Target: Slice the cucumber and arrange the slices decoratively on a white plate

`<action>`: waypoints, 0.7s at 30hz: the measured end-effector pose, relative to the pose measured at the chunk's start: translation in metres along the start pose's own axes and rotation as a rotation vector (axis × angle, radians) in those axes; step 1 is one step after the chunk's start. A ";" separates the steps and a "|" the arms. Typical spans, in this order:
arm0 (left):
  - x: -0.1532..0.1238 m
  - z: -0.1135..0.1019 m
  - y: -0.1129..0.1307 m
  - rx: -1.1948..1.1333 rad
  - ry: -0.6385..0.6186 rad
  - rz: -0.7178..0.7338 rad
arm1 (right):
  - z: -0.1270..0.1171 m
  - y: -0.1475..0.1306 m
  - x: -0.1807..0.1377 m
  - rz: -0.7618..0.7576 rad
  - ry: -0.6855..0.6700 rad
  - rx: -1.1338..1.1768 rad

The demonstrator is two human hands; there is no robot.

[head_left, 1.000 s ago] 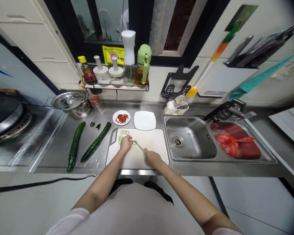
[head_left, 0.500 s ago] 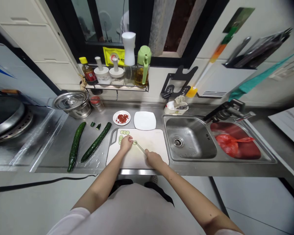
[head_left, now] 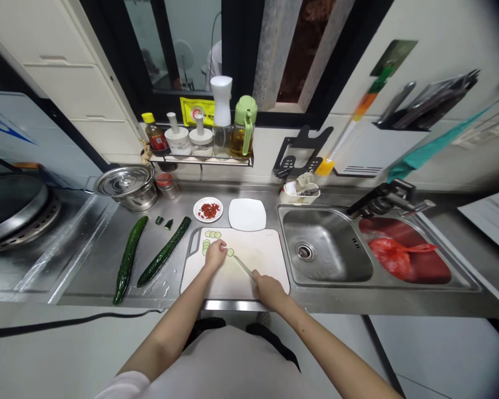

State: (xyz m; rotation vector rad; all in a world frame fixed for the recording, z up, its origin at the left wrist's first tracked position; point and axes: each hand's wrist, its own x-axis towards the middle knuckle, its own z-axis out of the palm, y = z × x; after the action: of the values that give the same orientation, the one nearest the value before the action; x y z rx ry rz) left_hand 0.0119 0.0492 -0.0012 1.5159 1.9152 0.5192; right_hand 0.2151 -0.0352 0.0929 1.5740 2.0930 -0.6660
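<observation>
Cucumber slices (head_left: 213,235) pale green, dark-edged; board (head_left: 270,266) white.

Knife (head_left: 244,266) and 2 hands (head_left: 270,290) over cutting board (head_left: 271,256)

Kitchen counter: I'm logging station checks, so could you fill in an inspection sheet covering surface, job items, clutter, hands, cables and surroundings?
Surface: steel counter with wet spots.
Job items: cutting board with cucumber slices; two long cucumbers and two small pieces to its left.
Clutter: plate of red bits and a white plate behind the board.
Hands: right hand grips the knife; left hand beside a slice, hold unclear.
Cables: dark cord-like strip below the counter's left front.
Surroundings: sink at right holding a red bag; pot at left.
</observation>
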 end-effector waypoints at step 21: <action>-0.018 0.004 0.017 0.102 -0.001 0.082 | -0.004 0.055 0.027 0.360 0.255 0.248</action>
State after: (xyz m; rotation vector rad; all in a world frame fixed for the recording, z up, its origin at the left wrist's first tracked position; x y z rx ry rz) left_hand 0.0291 0.0357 0.0113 1.6648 1.9108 0.4632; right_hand 0.2611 0.0007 0.0731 2.2082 1.8698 -0.6400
